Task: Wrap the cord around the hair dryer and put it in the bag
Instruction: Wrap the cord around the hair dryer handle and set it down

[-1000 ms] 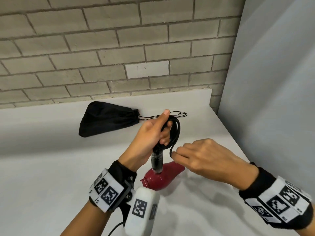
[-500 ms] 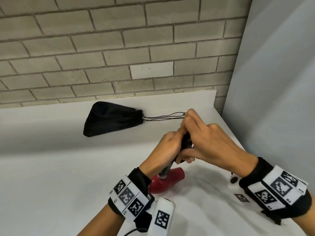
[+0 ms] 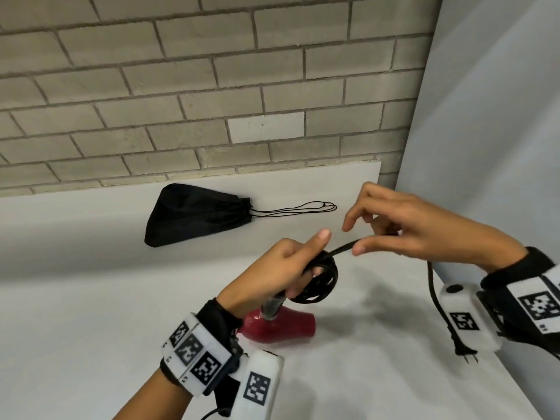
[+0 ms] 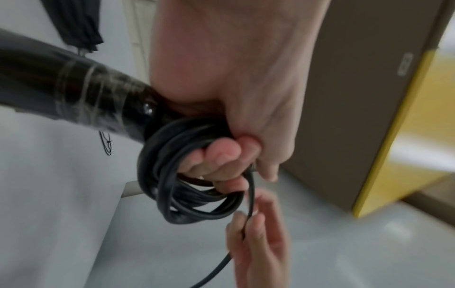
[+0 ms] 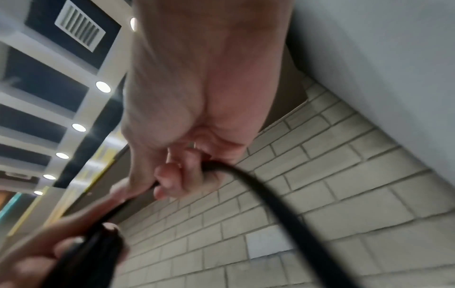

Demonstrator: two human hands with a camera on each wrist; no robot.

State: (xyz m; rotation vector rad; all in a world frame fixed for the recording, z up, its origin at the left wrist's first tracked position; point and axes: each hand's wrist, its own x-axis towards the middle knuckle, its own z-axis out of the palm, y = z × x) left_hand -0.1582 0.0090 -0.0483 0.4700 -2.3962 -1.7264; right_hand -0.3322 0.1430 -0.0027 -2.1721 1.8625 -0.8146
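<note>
The red hair dryer stands nose-down on the white table, its black handle pointing up. My left hand grips the handle's top, with several loops of black cord coiled around its fingers. My right hand is just to the right and pinches the cord where it leaves the coil. From there the cord hangs down to the plug beside my right wrist. The black drawstring bag lies shut at the back of the table.
The bag's drawstrings trail to the right on the table. A brick wall runs behind, and a grey panel closes off the right side. The table's right edge falls just beyond my right wrist.
My right hand has pulled away to the right of the left hand, drawing out a length of cord. More loops sit around the handle top, and the plug now hangs free.
</note>
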